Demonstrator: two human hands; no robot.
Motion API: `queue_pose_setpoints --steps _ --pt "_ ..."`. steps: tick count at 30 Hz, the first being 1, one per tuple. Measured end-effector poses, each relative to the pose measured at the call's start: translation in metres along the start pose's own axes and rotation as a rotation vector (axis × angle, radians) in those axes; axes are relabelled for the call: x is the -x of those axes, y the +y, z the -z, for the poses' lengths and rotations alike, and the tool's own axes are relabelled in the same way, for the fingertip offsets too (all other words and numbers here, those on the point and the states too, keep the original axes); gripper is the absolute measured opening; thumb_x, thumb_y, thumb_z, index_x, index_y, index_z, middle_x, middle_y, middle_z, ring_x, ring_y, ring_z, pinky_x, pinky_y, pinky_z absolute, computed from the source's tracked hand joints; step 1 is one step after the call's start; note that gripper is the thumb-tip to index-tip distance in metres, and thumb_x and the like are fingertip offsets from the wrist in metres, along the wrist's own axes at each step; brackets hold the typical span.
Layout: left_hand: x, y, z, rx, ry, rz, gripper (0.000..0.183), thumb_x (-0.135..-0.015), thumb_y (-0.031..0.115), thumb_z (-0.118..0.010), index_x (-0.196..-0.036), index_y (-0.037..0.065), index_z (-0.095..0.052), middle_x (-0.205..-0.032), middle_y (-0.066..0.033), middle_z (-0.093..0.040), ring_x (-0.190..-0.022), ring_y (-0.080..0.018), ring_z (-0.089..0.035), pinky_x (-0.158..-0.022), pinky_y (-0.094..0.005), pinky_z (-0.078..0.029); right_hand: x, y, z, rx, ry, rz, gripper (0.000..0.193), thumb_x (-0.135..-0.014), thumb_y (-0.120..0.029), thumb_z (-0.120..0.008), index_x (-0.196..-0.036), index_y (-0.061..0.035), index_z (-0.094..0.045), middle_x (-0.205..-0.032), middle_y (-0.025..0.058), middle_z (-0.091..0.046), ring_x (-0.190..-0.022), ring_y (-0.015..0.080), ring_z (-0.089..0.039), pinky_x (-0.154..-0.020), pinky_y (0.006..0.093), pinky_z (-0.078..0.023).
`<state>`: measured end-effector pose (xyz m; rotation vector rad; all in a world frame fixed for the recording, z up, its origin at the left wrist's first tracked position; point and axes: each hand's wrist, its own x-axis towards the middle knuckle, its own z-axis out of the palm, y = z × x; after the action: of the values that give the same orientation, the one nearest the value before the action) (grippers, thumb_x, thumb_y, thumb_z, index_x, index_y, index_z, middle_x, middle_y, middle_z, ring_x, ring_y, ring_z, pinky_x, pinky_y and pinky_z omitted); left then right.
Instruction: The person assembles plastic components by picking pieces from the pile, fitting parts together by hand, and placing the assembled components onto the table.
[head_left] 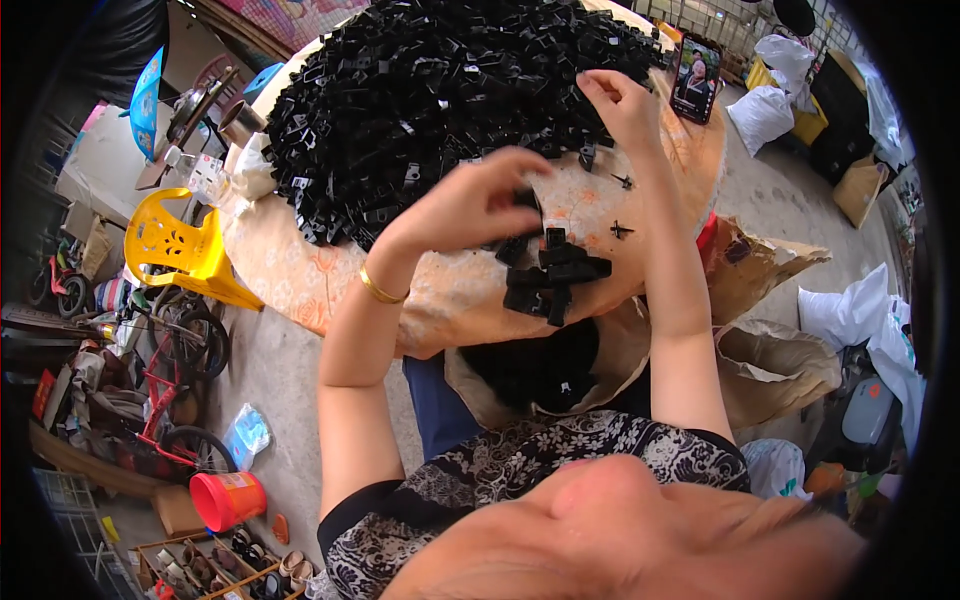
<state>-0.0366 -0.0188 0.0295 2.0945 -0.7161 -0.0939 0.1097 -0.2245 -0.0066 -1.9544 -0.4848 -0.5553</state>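
A large heap of small black plastic parts (400,110) covers most of a round table with an orange flowered tablecloth (300,280). Over the heap's near edge, my left hand (485,200) is smeared by motion, its fingers curved beside a dark piece; whether it grips that piece cannot be told. My right hand (622,108) is closed in a pinch at the heap's right side, and what its fingertips hold is hidden. A smaller cluster of black plastic parts (560,272) lies near the table's front edge. Two tiny black pieces (621,231) lie apart on the cloth.
A phone (697,80) stands at the table's right edge. Below the front edge, an open paper sack (625,345) holds more black parts. Other brown paper sacks (775,370) stand at the right. A yellow plastic chair (185,245), a bicycle (160,390) and a red bucket (228,500) are at the left.
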Motion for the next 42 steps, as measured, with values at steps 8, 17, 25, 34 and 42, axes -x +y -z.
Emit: queue_pose_setpoints --steps 8,17,25,34,42 --pt "0.002 -0.012 0.005 -0.139 -0.044 -0.032 0.040 -0.066 0.023 -0.077 -0.097 0.005 -0.060 -0.084 -0.0019 -0.056 -0.067 -0.0099 -0.049 -0.062 -0.0231 -0.045 0.003 0.016 -0.011 0.584 -0.282 -0.012 0.031 -0.075 -0.021 -0.064 -0.105 -0.0119 -0.062 -0.105 0.0105 -0.060 -0.094 0.0269 -0.059 -0.082 0.0365 -0.047" --pt "0.009 -0.023 -0.001 -0.690 -0.145 0.208 0.035 -0.065 0.020 -0.067 -0.095 0.003 -0.062 -0.087 -0.0109 -0.056 -0.090 -0.0274 -0.053 -0.080 -0.0337 -0.043 0.015 -0.010 -0.027 -0.377 -0.414 0.005 0.022 -0.085 -0.015 -0.056 -0.105 -0.0051 -0.061 -0.084 0.0013 -0.062 -0.069 0.0074 -0.056 -0.062 0.0220 -0.048" --pt "-0.008 -0.034 -0.011 -0.316 0.217 0.252 0.025 -0.069 0.009 -0.063 -0.093 0.001 -0.061 -0.084 -0.0153 -0.062 -0.079 -0.0307 -0.060 -0.073 -0.0345 -0.048 0.031 -0.044 -0.028 -0.674 -0.527 -0.132 0.025 -0.090 -0.019 -0.053 -0.109 -0.0054 -0.058 -0.081 -0.0003 -0.060 -0.064 0.0043 -0.054 -0.057 0.0172 -0.045" --pt "-0.014 -0.043 0.006 0.666 0.527 0.238 0.020 -0.080 0.006 -0.060 -0.097 -0.002 -0.052 -0.082 -0.0105 -0.061 -0.073 -0.0152 -0.061 -0.067 -0.0243 -0.052 0.035 -0.044 -0.042 -0.807 -0.563 -0.249 0.026 -0.085 -0.011 -0.059 -0.107 0.0007 -0.057 -0.086 0.0081 -0.063 -0.074 0.0126 -0.062 -0.067 0.0244 -0.054" --pt "-0.010 -0.065 0.015 1.343 0.399 0.230 0.013 -0.086 0.008 -0.054 -0.096 -0.002 -0.054 -0.091 -0.0108 -0.059 -0.077 -0.0176 -0.062 -0.073 -0.0255 -0.055 0.039 -0.049 -0.045 -0.940 -0.530 -0.138 0.023 -0.086 -0.007 -0.056 -0.107 0.0032 -0.057 -0.093 0.0103 -0.063 -0.080 0.0154 -0.063 -0.074 0.0256 -0.053"
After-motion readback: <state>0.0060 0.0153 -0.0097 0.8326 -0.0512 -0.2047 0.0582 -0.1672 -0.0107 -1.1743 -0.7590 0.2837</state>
